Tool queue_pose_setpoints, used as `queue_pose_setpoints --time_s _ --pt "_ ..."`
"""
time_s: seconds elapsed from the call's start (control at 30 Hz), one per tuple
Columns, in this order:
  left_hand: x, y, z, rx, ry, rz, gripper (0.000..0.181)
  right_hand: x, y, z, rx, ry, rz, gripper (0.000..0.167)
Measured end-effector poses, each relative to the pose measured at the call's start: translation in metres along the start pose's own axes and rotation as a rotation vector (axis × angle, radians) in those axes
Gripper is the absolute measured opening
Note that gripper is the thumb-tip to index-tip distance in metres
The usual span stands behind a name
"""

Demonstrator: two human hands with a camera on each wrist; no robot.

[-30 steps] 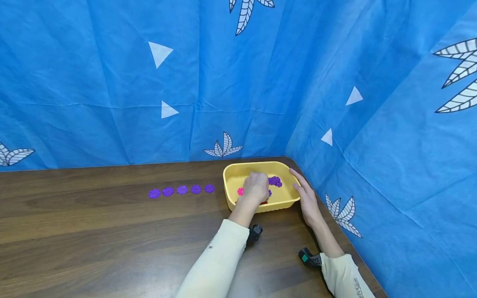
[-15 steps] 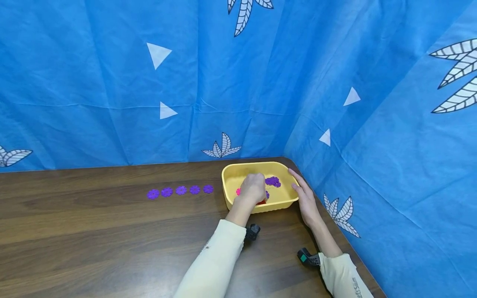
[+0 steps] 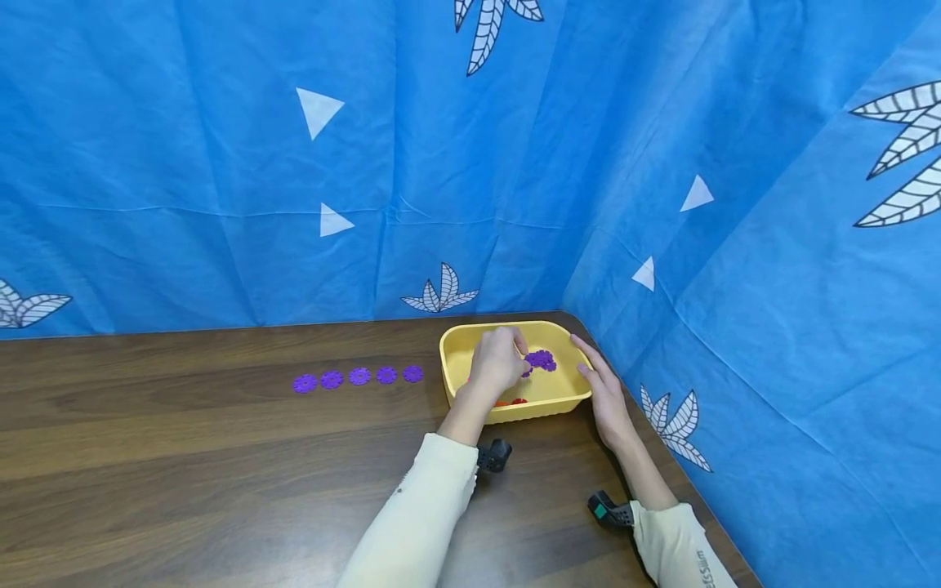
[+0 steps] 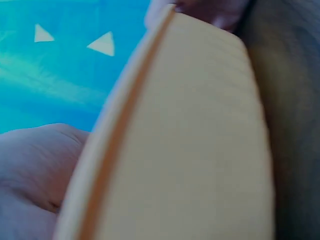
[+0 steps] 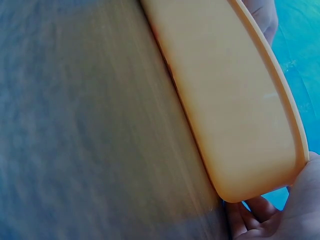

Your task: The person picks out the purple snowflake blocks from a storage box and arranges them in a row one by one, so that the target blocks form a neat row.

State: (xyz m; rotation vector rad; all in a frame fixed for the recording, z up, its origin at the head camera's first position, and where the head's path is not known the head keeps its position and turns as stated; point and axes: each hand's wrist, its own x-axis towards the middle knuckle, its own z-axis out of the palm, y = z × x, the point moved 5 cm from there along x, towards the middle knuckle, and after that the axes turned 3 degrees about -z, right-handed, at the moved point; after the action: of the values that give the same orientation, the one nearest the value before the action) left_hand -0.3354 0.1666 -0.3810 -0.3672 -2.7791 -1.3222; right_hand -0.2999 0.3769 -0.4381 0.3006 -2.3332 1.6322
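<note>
A yellow basket (image 3: 540, 408) stands at the table's back right corner, with purple flower-shaped pieces (image 3: 542, 360) inside and red ones (image 3: 519, 402) by its near wall. My left hand (image 3: 496, 361) reaches into it, fingers bent, and appears to pinch a purple piece (image 3: 526, 372) at the thumb; the fingertips are partly hidden. In the left wrist view the basket wall (image 4: 190, 140) covers most of my left hand (image 4: 32, 175). My right hand (image 3: 608, 400) grips the basket's right end, thumb at the rim and fingers around the outside, as my right hand (image 5: 295, 210) shows close up.
Several purple flower pieces (image 3: 359, 376) lie in a row on the brown wooden table (image 3: 220, 465), left of the basket. A blue patterned curtain (image 3: 257, 163) hangs along the table's back and right edges. Each wrist wears a black camera.
My left hand has moved up and slightly left within the basket, and its thumb and fingers have come into view beside a purple piece. The right hand has kept its grip.
</note>
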Motion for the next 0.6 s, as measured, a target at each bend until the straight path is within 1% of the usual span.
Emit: queue_pose_setpoints --time_s 0.07,0.13,0.27,0.4,0.5,0.6 --pt "-0.001 0.000 -0.007 -0.059 0.020 0.007 0.014 0.000 0.000 0.000 -0.003 -0.003 0.000 0.047" --pt "-0.002 0.000 -0.014 -0.106 0.041 0.029 0.014 -0.001 0.000 0.000 -0.005 -0.003 0.000 0.047" --pt "-0.004 -0.002 -0.027 -0.157 0.096 0.068 0.015 0.000 0.001 0.001 -0.005 -0.006 -0.002 0.047" --pt "-0.006 -0.008 -0.040 -0.197 0.134 0.079 0.013 0.001 0.001 0.001 0.004 -0.006 -0.002 0.047" --pt "-0.006 -0.015 -0.051 -0.272 0.130 0.062 0.012 0.001 0.001 0.000 0.006 -0.006 0.004 0.047" --pt "-0.006 -0.026 -0.062 -0.359 0.121 0.026 0.010 0.000 0.002 -0.002 0.000 -0.002 0.008 0.047"
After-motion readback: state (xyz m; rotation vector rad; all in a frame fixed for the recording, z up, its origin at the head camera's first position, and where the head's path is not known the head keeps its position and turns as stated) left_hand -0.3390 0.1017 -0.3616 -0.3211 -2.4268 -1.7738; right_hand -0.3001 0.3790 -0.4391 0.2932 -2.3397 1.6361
